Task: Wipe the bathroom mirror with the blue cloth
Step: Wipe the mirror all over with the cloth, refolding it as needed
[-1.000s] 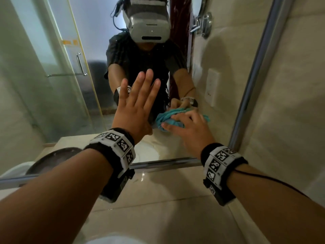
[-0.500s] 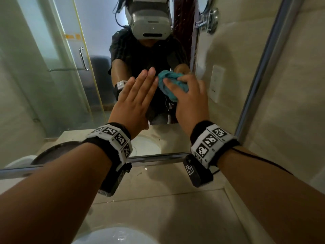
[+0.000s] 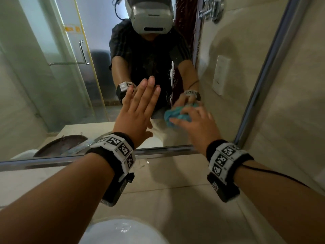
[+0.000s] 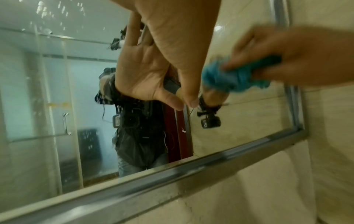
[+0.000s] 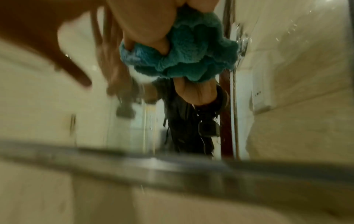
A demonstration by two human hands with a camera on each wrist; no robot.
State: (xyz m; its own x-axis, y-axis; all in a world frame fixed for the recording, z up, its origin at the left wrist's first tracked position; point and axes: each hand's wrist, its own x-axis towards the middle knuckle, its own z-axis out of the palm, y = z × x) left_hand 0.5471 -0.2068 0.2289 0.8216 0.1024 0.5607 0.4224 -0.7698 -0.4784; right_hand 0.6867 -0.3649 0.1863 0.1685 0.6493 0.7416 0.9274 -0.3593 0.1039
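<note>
The bathroom mirror (image 3: pixel 61 85) fills the wall ahead, inside a metal frame (image 3: pixel 167 149). My right hand (image 3: pixel 195 124) grips the bunched blue cloth (image 3: pixel 173 117) and presses it against the lower right part of the glass. The left wrist view shows the cloth (image 4: pixel 229 77) blurred, and the right wrist view shows the cloth (image 5: pixel 191 57) bunched under my fingers. My left hand (image 3: pixel 139 110) lies flat on the glass with straight fingers, just left of the cloth. In the left wrist view the left hand (image 4: pixel 172 37) meets its own reflection.
A beige tiled wall (image 3: pixel 290 103) borders the mirror on the right, and a stone counter (image 3: pixel 175 199) runs below it. A white basin (image 3: pixel 123 231) sits at the bottom edge. The glass reflects a shower door, a wall socket and the person wearing a headset.
My right hand has swept the cloth up beside the left fingertips, then back down to the lower right of the glass. The left hand has stayed flat on the mirror.
</note>
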